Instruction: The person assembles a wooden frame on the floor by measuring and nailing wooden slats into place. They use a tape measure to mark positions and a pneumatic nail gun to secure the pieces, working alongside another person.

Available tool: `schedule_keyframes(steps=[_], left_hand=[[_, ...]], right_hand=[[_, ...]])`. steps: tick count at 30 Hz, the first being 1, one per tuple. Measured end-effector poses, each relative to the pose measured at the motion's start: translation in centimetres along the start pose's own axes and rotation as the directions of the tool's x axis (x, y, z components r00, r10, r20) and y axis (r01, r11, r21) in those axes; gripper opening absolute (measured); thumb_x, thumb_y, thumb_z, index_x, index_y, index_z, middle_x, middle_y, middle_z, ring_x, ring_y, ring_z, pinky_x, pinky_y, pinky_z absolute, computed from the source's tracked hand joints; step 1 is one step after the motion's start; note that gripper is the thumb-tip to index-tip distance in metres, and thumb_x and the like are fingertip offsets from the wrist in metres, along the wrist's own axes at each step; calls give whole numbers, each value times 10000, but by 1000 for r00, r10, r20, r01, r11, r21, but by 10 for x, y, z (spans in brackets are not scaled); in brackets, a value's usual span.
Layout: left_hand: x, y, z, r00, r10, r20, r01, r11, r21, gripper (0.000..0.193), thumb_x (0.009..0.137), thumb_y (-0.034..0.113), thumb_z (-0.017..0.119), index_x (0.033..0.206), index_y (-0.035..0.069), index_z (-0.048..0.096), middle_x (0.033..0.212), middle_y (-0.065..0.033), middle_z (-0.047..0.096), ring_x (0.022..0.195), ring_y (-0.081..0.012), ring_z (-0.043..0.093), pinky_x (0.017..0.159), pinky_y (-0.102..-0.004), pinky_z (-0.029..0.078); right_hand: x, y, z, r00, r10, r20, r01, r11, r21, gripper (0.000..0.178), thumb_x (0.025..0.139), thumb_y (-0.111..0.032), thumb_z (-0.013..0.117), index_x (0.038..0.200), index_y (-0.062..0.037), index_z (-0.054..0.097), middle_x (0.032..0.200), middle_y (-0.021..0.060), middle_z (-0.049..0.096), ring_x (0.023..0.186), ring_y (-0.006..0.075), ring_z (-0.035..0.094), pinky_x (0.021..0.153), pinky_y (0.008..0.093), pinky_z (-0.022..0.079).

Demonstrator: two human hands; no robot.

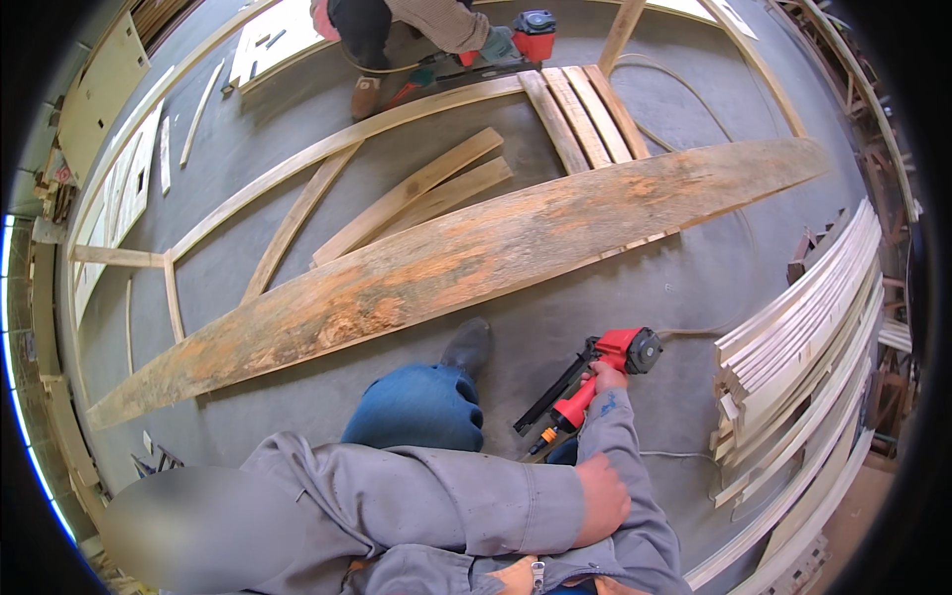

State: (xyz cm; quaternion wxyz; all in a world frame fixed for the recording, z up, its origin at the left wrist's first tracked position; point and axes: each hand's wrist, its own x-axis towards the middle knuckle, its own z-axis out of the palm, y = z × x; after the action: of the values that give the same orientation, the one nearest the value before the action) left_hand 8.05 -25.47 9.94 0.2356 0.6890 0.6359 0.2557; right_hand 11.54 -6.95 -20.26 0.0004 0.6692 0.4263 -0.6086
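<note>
My right hand (pixel 607 378) is wrapped round the grip of a red and black nail gun (pixel 623 349), held low over the floor with its long dark magazine slanting down to the left. An air hose leads off the tool. My left arm crosses in front of my body, and the left hand (pixel 603 501) lies against my right sleeve; its fingers are smeared and partly hidden. Ahead of my bent knee, a long weathered board (pixel 436 268) stretches across a wooden frame (pixel 347 149). Several short slats (pixel 585 117) stand side by side at the frame's far right.
Across the frame a co-worker's gloved hand (pixel 499 45) is on another red nail gun (pixel 535 42). Two loose planks (pixel 416 188) lie inside the frame. A stack of pale strips (pixel 803 307) rises at my right. A thin hose (pixel 694 89) trails over the floor.
</note>
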Motion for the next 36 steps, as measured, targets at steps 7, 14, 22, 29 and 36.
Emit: schedule_keyframes(steps=[7,14,22,29,36], left_hand=[[3,2,-3,1000,-19,4,19,1000,-17,224,876,227,572,952,54,692,840,-71,679,812,-248,659,762,-420,437],[2,3,0,1000,-23,10,23,999,-33,232,879,225,571,974,44,679,861,-78,683,830,-259,667,748,-426,444],[-1,-1,3,998,2,-60,-1,1000,17,235,868,228,598,1006,57,684,777,-43,629,737,-216,642,689,-369,454],[1,-2,3,1000,2,-21,-3,1000,-5,258,875,227,590,1058,73,686,815,-40,640,773,-214,649,704,-371,461],[0,-3,-1,999,0,35,0,1000,4,292,891,223,574,1122,75,673,854,-46,660,807,-216,667,717,-364,464]], right_hand=[[5,-1,-5,999,41,24,-41,999,-17,213,858,-60,639,1064,-26,595,802,107,629,597,234,634,516,371,563],[9,6,-8,999,13,36,-13,1000,-2,258,875,-69,636,1123,-20,586,779,147,653,606,269,653,536,408,572],[2,0,-4,997,49,66,-48,999,-23,228,873,-72,638,1086,-12,585,769,150,654,576,266,643,515,409,563],[8,2,-9,997,50,51,-49,998,-32,212,876,-93,643,1073,-26,601,755,141,643,568,255,629,500,384,551],[4,1,-5,997,46,64,-44,999,-28,208,867,-100,639,1054,-17,605,727,149,662,540,258,628,496,401,546]])
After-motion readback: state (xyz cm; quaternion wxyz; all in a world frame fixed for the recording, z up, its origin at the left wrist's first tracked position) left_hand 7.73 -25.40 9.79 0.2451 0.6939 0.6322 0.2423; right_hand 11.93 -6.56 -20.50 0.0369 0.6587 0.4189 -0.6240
